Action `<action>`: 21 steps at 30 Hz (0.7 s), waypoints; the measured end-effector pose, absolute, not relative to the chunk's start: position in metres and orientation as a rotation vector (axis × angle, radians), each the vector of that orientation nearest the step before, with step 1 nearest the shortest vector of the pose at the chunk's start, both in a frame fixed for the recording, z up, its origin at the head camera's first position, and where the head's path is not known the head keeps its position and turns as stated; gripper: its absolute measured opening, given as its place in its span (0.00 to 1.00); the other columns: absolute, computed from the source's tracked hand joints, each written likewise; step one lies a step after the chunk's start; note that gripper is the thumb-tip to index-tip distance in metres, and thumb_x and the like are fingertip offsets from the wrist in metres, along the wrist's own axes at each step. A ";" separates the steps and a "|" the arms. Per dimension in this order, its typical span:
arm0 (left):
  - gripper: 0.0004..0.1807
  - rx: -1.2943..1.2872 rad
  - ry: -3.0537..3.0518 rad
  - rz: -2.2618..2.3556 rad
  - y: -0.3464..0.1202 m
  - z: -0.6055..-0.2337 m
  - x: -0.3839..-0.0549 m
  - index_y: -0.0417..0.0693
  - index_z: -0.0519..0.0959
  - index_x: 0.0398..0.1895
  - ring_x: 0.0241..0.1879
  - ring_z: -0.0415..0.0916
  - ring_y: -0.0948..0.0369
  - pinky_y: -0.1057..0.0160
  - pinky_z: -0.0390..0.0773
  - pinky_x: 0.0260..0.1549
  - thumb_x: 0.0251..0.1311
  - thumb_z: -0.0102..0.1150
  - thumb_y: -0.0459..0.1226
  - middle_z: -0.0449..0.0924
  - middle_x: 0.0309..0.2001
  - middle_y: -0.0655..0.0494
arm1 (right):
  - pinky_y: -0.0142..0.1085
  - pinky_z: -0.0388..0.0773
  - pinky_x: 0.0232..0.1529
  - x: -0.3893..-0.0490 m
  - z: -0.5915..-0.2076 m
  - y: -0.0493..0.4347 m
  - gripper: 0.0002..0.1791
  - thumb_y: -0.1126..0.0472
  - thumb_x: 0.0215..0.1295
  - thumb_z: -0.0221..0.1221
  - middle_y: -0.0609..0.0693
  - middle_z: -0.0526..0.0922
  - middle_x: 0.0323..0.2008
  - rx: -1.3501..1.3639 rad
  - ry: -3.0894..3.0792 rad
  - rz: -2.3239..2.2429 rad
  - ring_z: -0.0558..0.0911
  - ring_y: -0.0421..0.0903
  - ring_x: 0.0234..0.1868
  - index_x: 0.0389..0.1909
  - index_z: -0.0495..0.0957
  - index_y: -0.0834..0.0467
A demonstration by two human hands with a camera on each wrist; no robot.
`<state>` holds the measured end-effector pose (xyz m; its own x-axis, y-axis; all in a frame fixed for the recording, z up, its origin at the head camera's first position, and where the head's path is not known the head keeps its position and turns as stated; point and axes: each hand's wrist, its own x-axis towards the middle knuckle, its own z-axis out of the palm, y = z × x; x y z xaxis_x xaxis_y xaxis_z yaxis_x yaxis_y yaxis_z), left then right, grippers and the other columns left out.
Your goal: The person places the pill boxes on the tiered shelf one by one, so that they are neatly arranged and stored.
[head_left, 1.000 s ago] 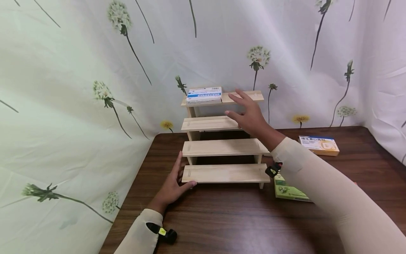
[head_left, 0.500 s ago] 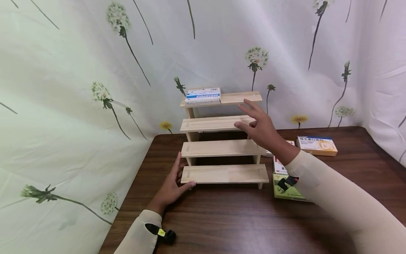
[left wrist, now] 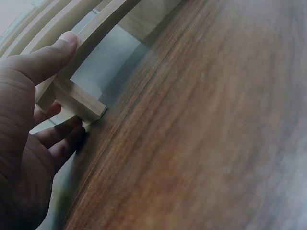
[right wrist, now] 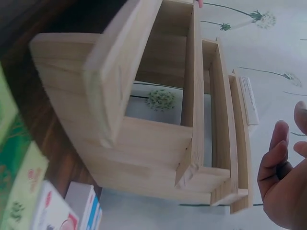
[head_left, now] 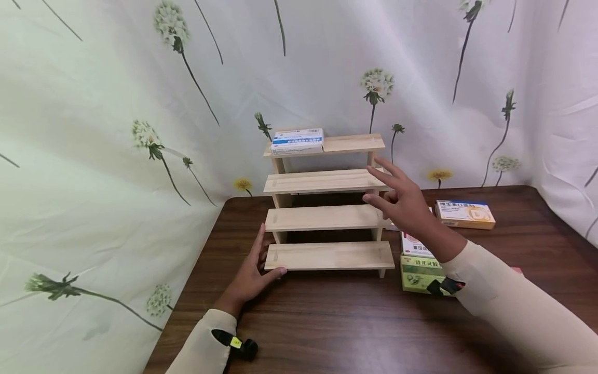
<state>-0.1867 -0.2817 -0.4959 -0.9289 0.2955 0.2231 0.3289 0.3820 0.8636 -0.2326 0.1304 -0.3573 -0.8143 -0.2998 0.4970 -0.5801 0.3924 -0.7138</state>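
Note:
A pale wooden stepped rack (head_left: 327,218) with several shelves stands on the table. My left hand (head_left: 247,278) holds the left end of its lowest shelf. In the left wrist view the thumb (left wrist: 57,52) lies over the shelf board, with fingers bent around by the leg (left wrist: 79,98). A white and blue medicine box (head_left: 297,142) lies on the left half of the top shelf. My right hand (head_left: 406,208) hovers beside the rack's right end, fingers spread and holding nothing. The right wrist view shows this hand (right wrist: 288,187) apart from the shelves.
Right of the rack are a green medicine box (head_left: 415,272), a white and red box (head_left: 413,244) behind it, and a white and orange box (head_left: 464,214) farther back. The right forearm partly hides this group. A flower-printed curtain (head_left: 317,78) surrounds the dark wooden table (head_left: 327,322).
My right hand has drawn back from the top shelf, moving right and down, uncovering the right ends of the upper shelves. The left hand stays at the lowest shelf.

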 end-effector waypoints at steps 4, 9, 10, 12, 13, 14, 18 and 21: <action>0.69 -0.603 -2.581 -1.624 -0.283 -0.497 -0.188 0.78 0.31 0.90 0.76 0.73 0.40 0.47 0.79 0.68 0.68 0.77 0.38 0.64 0.83 0.39 | 0.34 0.80 0.26 -0.225 -0.361 0.144 0.37 0.64 0.78 0.66 0.52 0.56 0.88 0.741 -2.370 1.358 0.81 0.43 0.19 0.84 0.67 0.53; 0.68 -0.605 -2.578 -1.625 -0.285 -0.497 -0.186 0.77 0.30 0.90 0.76 0.73 0.39 0.47 0.79 0.67 0.68 0.77 0.38 0.64 0.83 0.38 | 0.32 0.77 0.25 -0.219 -0.365 0.165 0.36 0.66 0.78 0.65 0.54 0.57 0.87 0.700 -2.370 1.398 0.78 0.42 0.18 0.84 0.68 0.55; 0.69 -0.598 -2.579 -1.629 -0.285 -0.496 -0.185 0.78 0.31 0.90 0.76 0.74 0.39 0.46 0.79 0.67 0.68 0.77 0.38 0.64 0.82 0.38 | 0.32 0.77 0.24 -0.219 -0.366 0.170 0.36 0.66 0.78 0.65 0.54 0.58 0.87 0.685 -2.376 1.405 0.78 0.41 0.18 0.84 0.68 0.54; 0.69 -0.599 -2.575 -1.630 -0.284 -0.495 -0.185 0.78 0.31 0.90 0.75 0.74 0.39 0.43 0.78 0.67 0.68 0.77 0.38 0.65 0.82 0.38 | 0.32 0.77 0.24 -0.217 -0.369 0.179 0.36 0.65 0.78 0.66 0.55 0.58 0.87 0.644 -2.392 1.406 0.79 0.40 0.19 0.83 0.68 0.53; 0.69 -0.598 -2.576 -1.630 -0.284 -0.495 -0.185 0.79 0.31 0.90 0.75 0.74 0.40 0.42 0.78 0.67 0.68 0.77 0.38 0.65 0.82 0.38 | 0.32 0.78 0.24 -0.217 -0.371 0.184 0.36 0.65 0.78 0.66 0.55 0.59 0.87 0.623 -2.400 1.406 0.79 0.40 0.19 0.83 0.68 0.53; 0.69 -0.598 -2.578 -1.631 -0.284 -0.496 -0.185 0.80 0.31 0.90 0.76 0.74 0.40 0.41 0.77 0.68 0.68 0.77 0.39 0.65 0.82 0.38 | 0.31 0.79 0.26 -0.216 -0.373 0.189 0.35 0.64 0.78 0.66 0.55 0.60 0.87 0.600 -2.409 1.390 0.81 0.35 0.22 0.83 0.69 0.53; 0.69 -0.586 -2.590 -1.626 -0.284 -0.499 -0.188 0.82 0.31 0.90 0.76 0.74 0.42 0.41 0.77 0.68 0.67 0.78 0.39 0.64 0.83 0.41 | 0.28 0.82 0.32 -0.210 -0.380 0.206 0.35 0.60 0.79 0.67 0.56 0.62 0.86 0.498 -2.456 1.346 0.84 0.25 0.37 0.83 0.70 0.51; 0.69 -0.588 -2.591 -1.619 -0.283 -0.499 -0.189 0.80 0.31 0.90 0.75 0.75 0.42 0.42 0.78 0.68 0.67 0.78 0.39 0.65 0.82 0.41 | 0.26 0.81 0.34 -0.206 -0.386 0.219 0.35 0.58 0.79 0.67 0.57 0.61 0.86 0.434 -2.490 1.366 0.81 0.23 0.43 0.83 0.69 0.50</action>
